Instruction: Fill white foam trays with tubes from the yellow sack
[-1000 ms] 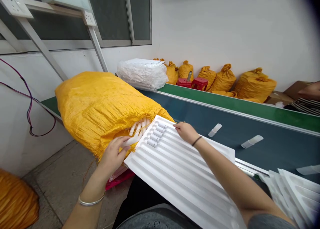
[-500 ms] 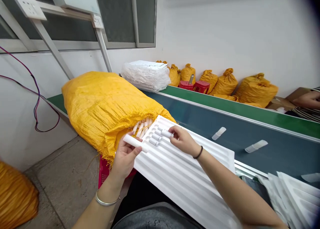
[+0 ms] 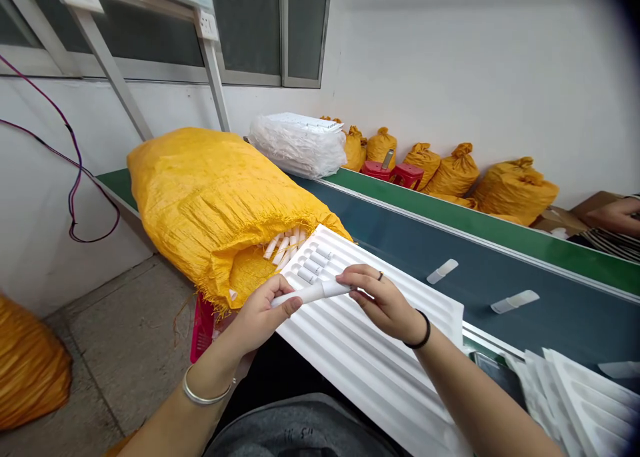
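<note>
My left hand [image 3: 267,310] is closed around a slim white tube [image 3: 305,294], its thumb lying along the side. The fingers of my right hand [image 3: 387,307] pinch a white cylindrical piece [image 3: 336,288] that meets the tube's far end, and the two form one line. Whether they are fitted together I cannot tell. Beneath both hands lies a white grooved tray [image 3: 370,350], with several short grey-white cylinders [image 3: 314,267] in its upper-left grooves. Beside it, a yellow woven sack [image 3: 215,184] gapes open, showing more white tubes [image 3: 281,249].
A dark conveyor belt [image 3: 390,230] runs behind the tray, bearing several pale tubes [image 3: 515,302]. More white trays [image 3: 585,390] are stacked at the right. A plastic-wrapped bundle [image 3: 297,144] sits beyond the sack. Tied yellow sacks [image 3: 453,170] and red stools [image 3: 406,176] stand by the wall.
My right hand has come back from the tray's grooves towards my left hand with the white piece. The tube has turned, and the two pieces now meet end to end.
</note>
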The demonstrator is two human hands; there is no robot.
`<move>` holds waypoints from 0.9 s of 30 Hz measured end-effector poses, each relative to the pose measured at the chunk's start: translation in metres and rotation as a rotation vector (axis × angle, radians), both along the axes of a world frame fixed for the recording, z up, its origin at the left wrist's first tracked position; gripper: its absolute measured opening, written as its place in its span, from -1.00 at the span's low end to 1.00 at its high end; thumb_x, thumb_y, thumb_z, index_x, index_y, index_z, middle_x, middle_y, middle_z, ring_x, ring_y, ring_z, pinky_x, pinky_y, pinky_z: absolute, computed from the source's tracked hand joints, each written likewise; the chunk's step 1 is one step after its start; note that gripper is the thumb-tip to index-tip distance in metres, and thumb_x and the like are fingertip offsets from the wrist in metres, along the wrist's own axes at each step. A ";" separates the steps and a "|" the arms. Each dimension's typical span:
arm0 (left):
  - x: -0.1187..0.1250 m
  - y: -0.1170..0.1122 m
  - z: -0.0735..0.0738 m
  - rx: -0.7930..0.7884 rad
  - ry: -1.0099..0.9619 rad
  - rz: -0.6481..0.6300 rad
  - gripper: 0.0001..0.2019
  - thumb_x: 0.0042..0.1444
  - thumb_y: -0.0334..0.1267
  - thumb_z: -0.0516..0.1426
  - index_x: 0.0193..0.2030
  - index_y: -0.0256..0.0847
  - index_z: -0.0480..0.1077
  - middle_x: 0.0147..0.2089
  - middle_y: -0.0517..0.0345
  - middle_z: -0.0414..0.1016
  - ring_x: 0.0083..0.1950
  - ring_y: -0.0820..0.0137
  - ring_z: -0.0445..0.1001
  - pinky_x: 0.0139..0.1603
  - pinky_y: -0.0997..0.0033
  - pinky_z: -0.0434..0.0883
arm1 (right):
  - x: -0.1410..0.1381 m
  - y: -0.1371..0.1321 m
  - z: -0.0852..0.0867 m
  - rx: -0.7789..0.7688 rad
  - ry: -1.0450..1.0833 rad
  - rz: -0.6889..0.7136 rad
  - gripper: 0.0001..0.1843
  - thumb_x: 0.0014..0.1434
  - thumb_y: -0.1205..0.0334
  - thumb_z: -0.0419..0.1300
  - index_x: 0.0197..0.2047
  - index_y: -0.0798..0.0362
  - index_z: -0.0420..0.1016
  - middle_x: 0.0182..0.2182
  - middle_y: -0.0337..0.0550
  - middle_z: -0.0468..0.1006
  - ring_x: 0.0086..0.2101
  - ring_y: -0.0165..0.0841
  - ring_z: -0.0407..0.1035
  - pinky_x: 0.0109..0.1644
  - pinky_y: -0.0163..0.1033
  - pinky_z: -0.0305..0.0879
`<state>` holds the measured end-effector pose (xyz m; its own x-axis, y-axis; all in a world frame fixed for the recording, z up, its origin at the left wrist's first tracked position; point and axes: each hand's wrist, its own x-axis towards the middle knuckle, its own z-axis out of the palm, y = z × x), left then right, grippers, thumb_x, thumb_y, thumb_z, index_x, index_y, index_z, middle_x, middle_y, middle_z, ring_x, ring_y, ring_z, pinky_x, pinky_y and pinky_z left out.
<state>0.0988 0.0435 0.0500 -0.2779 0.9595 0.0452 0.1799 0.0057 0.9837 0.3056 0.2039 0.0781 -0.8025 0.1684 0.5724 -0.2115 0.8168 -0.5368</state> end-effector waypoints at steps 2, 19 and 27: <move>0.001 -0.002 0.003 -0.037 -0.057 -0.096 -0.69 0.10 0.04 0.15 -0.31 -0.18 0.29 -0.47 0.30 0.18 -0.48 0.51 0.11 -0.49 0.52 0.11 | 0.003 0.000 0.004 0.019 -0.009 0.023 -0.56 0.28 0.46 0.01 0.17 -0.08 0.30 -0.06 -0.04 0.39 -0.04 -0.30 0.35 0.04 -0.15 0.35; 0.018 -0.007 0.014 0.021 0.071 -0.085 -0.74 0.14 -0.02 0.14 -0.22 -0.18 0.30 -0.38 0.25 0.30 -0.40 0.49 0.26 -0.41 0.50 0.23 | 0.010 -0.015 0.004 0.052 -0.073 -0.065 -0.64 0.31 0.35 0.02 0.15 -0.01 0.33 -0.13 -0.03 0.47 -0.09 -0.30 0.39 -0.01 -0.16 0.38; 0.023 -0.010 0.004 0.344 0.800 -0.052 -0.80 0.24 -0.21 0.07 -0.05 -0.21 0.30 -0.24 0.03 0.47 -0.22 0.29 0.47 -0.18 0.33 0.38 | 0.008 -0.019 -0.002 -0.347 -0.261 -0.178 -0.69 0.32 0.11 0.02 -0.04 0.07 0.48 -0.30 -0.10 0.55 -0.33 -0.37 0.42 -0.24 -0.27 0.38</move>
<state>0.1216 0.0334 0.0540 0.0050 0.8672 0.4979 0.8092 -0.2960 0.5075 0.3133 0.1851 0.0760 -0.8536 0.4621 0.2405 0.0941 0.5909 -0.8013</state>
